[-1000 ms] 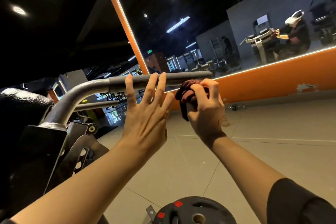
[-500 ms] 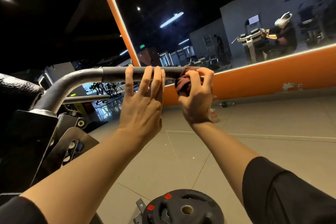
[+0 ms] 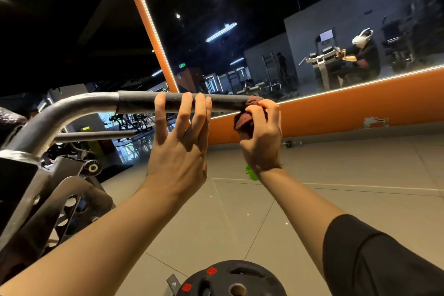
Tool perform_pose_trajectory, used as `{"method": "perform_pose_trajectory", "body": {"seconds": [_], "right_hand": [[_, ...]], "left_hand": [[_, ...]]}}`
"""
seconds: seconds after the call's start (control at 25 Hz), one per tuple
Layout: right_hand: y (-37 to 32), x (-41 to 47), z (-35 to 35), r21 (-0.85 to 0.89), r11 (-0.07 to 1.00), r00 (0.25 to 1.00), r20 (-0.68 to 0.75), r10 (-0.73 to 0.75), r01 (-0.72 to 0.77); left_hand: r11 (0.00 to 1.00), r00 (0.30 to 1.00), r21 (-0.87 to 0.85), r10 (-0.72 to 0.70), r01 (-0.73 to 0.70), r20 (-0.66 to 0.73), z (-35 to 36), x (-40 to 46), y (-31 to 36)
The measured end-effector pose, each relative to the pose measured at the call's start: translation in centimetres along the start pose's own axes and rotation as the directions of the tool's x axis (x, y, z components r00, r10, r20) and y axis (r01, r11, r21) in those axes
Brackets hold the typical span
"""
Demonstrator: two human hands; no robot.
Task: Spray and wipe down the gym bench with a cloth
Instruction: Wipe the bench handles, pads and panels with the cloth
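Cloth (image 3: 245,121), dark red and bunched up, sits in the grip of the right hand (image 3: 262,137), whose fingers and thumb curl round it and press its top against the far end of the padded handle bar (image 3: 144,103). That bar runs level in front of both hands, its grey foam sleeve ending where bare metal tube (image 3: 55,115) bends down toward the machine frame (image 3: 48,194) on the left-hand side.

Just beside the right hand, the left hand (image 3: 179,149) is raised with its fingers straight and slightly spread; the fingertips (image 3: 160,101) lie against the foam, gripping nothing. The two hands are close together but do not touch.

Below the hands, near the bottom edge of the head view, a black weight plate (image 3: 230,279) with red labels lies over the tiled floor (image 3: 336,187). A small green object (image 3: 251,173) shows on the floor just under the right wrist, partly hidden by it. Beyond the hands an orange wall (image 3: 348,108) carries a large mirror (image 3: 264,31) with a lit edge, in which gym machines and a seated person in dark clothes are reflected. A black sleeve (image 3: 374,262) covers the right upper arm.
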State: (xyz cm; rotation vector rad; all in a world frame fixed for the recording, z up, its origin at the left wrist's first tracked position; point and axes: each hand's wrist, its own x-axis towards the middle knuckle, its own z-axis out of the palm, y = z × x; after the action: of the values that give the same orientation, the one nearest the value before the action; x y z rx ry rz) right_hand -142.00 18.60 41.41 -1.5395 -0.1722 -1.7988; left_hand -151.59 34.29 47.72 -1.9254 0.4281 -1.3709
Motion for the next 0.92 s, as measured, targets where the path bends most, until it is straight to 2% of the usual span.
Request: {"method": "perform_pose_trajectory", "body": {"seconds": [0.04, 0.12, 0.2, 0.32, 0.36, 0.44, 0.48, 0.6, 0.64, 0.72, 0.76, 0.8, 0.84, 0.92], "right_hand": [[0.2, 0.1, 0.1, -0.016, 0.999, 0.999, 0.019, 0.034, -0.034], [1.3, 0.0, -0.1, -0.048, 0.978, 0.979, -0.008, 0.205, -0.205], [2.0, -0.1, -0.6, -0.058, 0.957, 0.958, -0.058, 0.280, -0.283], [0.5, 1.0, -0.1, 0.039, 0.921, 0.917, -0.090, 0.389, -0.387], [-0.7, 1.1, 0.1, 0.073, 0.926, 0.924, -0.069, 0.376, -0.371], [-2.5, 0.7, 0.5, 0.086, 0.972, 0.976, 0.006, 0.220, -0.219], [-2.8, 0.5, 0.3, 0.105, 0.976, 0.982, 0.035, 0.188, -0.191], [-2.3, 1.3, -0.6, 0.125, 0.902, 0.909, 0.003, 0.417, -0.414], [-2.7, 1.6, -0.6, 0.126, 0.916, 0.923, -0.007, 0.385, -0.381], [-4.8, 1.4, -0.4, 0.165, 0.978, 0.991, 0.047, 0.122, -0.128], [-5.8, 1.2, -0.4, 0.198, 0.980, 0.996, 0.084, 0.013, -0.029], [-6.3, 1.3, -0.7, 0.220, 0.975, 0.994, 0.109, -0.028, 0.004], [-6.3, 1.6, -1.1, 0.221, 0.975, 0.993, 0.115, 0.014, -0.039], [-6.0, 2.1, -1.6, 0.138, 0.955, 0.964, 0.086, 0.251, -0.261]], "left_hand": [[1.000, 1.000, -0.011, -0.006, 0.006, -0.004, 0.1, 0.0, 0.1], [1.000, 1.000, -0.020, -0.012, 0.012, -0.007, 0.2, 0.1, 0.1], [1.000, 1.000, -0.014, -0.022, 0.022, -0.002, 0.2, 0.1, 0.1], [0.999, 0.999, 0.003, -0.034, 0.033, 0.015, 0.0, 0.3, 0.5], [0.999, 0.999, 0.003, -0.033, 0.032, 0.028, -0.2, 0.3, 0.6], [0.999, 0.998, 0.016, -0.034, 0.033, 0.044, -0.5, 0.3, 0.4], [0.999, 0.998, 0.021, -0.032, 0.031, 0.051, -0.8, 0.3, 0.4], [1.000, 0.994, 0.025, -0.011, 0.009, 0.107, -1.7, 0.5, 0.6], [1.000, 0.992, 0.021, -0.011, 0.009, 0.123, -2.0, 0.5, 0.5], [1.000, 0.988, -0.018, 0.004, -0.001, 0.154, -2.8, 0.7, 0.3], [0.999, 0.985, -0.053, 0.021, -0.012, 0.169, -3.2, 0.6, 0.0], [0.996, 0.982, -0.090, 0.037, -0.020, 0.183, -3.6, 0.5, -0.2], [0.993, 0.980, -0.120, 0.044, -0.021, 0.195, -3.9, 0.4, -0.6], [0.987, 0.980, -0.163, 0.046, -0.014, 0.196, -4.6, -0.1, -1.2]]}}
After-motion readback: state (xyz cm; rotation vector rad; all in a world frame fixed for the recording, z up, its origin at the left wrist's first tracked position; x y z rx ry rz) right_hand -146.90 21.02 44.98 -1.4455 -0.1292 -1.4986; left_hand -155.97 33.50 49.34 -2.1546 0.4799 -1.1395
